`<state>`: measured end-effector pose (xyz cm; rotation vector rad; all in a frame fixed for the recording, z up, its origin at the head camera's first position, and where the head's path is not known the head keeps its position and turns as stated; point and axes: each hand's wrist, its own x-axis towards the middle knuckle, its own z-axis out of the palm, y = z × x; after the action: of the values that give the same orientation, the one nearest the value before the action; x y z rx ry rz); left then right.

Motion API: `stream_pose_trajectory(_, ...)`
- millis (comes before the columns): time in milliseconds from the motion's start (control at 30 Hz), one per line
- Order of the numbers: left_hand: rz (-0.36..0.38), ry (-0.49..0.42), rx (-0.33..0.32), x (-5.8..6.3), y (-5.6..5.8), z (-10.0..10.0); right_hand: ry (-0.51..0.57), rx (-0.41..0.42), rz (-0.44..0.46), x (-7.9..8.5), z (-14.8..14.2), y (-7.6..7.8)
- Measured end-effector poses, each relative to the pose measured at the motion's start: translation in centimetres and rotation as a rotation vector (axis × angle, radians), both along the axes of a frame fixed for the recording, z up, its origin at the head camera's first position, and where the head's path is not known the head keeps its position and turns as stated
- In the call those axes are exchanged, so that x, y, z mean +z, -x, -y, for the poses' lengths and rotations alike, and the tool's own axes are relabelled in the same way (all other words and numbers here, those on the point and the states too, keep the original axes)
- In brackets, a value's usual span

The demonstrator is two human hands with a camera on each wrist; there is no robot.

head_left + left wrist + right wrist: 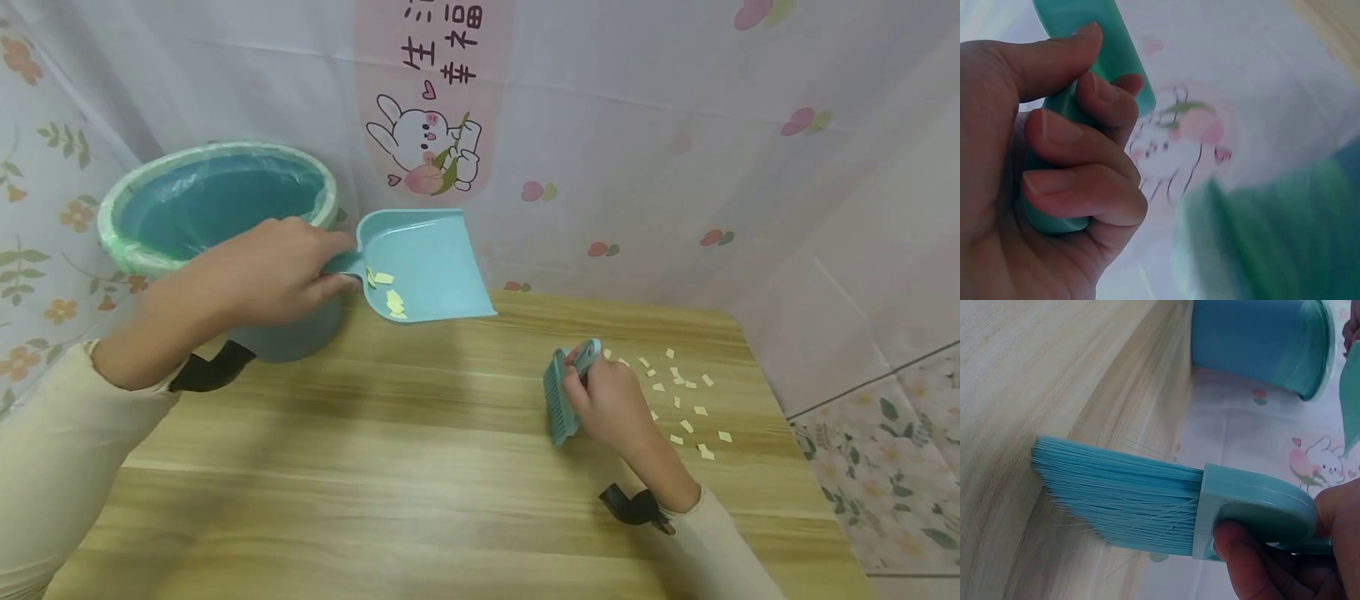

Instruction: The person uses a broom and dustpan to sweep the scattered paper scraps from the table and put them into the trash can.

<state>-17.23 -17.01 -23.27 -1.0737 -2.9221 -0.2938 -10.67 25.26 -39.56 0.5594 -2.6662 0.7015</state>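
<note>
My left hand [281,271] grips the handle of a light-blue dustpan [431,262], held up beside the bin's rim. Several pale-yellow paper scraps [394,303] lie in the pan near its handle end. In the left wrist view, curled fingers [1085,194] wrap the handle. My right hand [611,404] holds a small blue hand brush [558,396] by its handle, low over the table. The right wrist view shows its long bristles [1116,497] reaching toward the wood. More paper scraps [686,426] are scattered on the table right of the brush, some partly hidden behind the right hand.
A blue bin [300,333] lined with a clear bag stands at the table's back left, below the left forearm. The wooden table [420,467] has a patterned curtain [637,167] behind it. At the right is a floral-patterned wall panel [892,475].
</note>
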Motion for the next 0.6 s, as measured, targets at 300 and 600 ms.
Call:
stream_pose_trajectory(300, 0.018, 0.051, 0.124, 2.6, 0.7, 4.4, 0.010, -0.004, 0.013, 0.0, 0.0, 0.0)
stream_pose_trajectory(600, 0.077, 0.124, 0.250, 3.3, 1.2, 9.4, 0.013, -0.021, 0.055, 0.0, 0.1, -0.2)
